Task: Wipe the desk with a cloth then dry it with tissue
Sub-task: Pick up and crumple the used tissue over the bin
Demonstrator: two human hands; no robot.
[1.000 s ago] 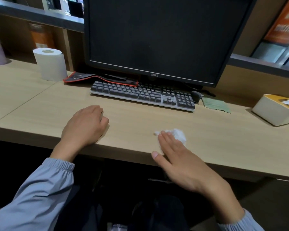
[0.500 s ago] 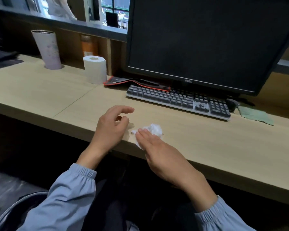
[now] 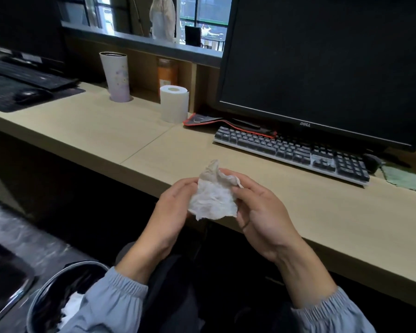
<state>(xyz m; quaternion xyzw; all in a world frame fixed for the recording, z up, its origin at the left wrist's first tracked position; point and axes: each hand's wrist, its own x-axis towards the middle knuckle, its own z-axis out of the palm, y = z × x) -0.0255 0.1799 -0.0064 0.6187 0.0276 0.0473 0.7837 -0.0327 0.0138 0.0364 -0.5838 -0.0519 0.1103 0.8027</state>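
Both hands hold one crumpled tissue [image 3: 214, 195] just off the front edge of the desk [image 3: 298, 203], lifted clear of the wood. The left hand [image 3: 171, 207] curls around the tissue's left side, fingers closed against it; the right hand [image 3: 257, 212] pinches its right edge between thumb and fingertips. Held this way, between two hands and off the surface, the tissue looks to be getting bunched up or turned rather than rubbed on the desk, so I judge the drying step to be at or near its end.

At about seven o'clock from the hands, low down, stands a bin [image 3: 58, 296] with a dark liner and something white inside; it sits within easy reach of the left hand, a likely place for the used tissue. The green cloth [image 3: 404, 179] lies flat on the desk at about two o'clock, beyond the right end of the keyboard [image 3: 291, 150], set aside out of the wiped stretch. A paper roll [image 3: 174, 104] stands upright at about eleven o'clock, beside the monitor [image 3: 322, 63], well apart from the hands. The desk in front of the keyboard shows no visible wet patches, though glare could hide them.
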